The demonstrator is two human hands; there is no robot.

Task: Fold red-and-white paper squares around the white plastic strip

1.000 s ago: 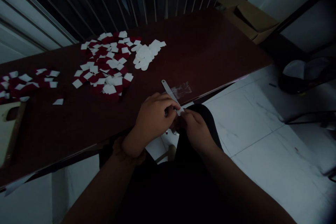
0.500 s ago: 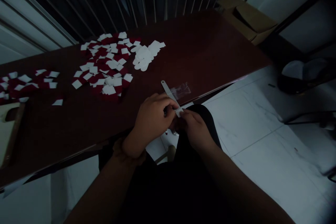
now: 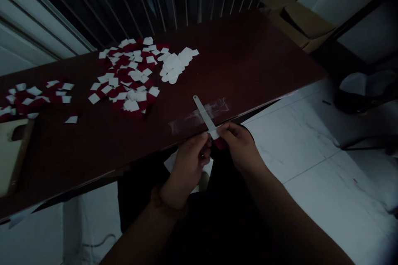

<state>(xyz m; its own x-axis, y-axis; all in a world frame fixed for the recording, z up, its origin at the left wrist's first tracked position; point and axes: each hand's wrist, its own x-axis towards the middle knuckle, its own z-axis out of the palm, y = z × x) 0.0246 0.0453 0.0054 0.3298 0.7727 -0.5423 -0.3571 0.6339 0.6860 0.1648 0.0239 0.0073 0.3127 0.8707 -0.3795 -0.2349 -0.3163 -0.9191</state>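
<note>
Left hand (image 3: 188,165) and right hand (image 3: 239,147), both closed on a white strip (image 3: 203,116)

Dim indoor room, lit softly from above, with a dark red-brown wooden table (image 3: 248,54) running diagonally across the view. Behind it stands a dark panel of vertical metal slats (image 3: 155,0), edged at left by pale horizontal slats (image 3: 40,20). A cardboard box (image 3: 298,22) sits just past the table's far corner, beside a pale wall (image 3: 367,37). Right: a dark object with a pale top (image 3: 357,91), its kind unclear, above a white tiled floor (image 3: 314,153) with faint gray streaks.
</note>
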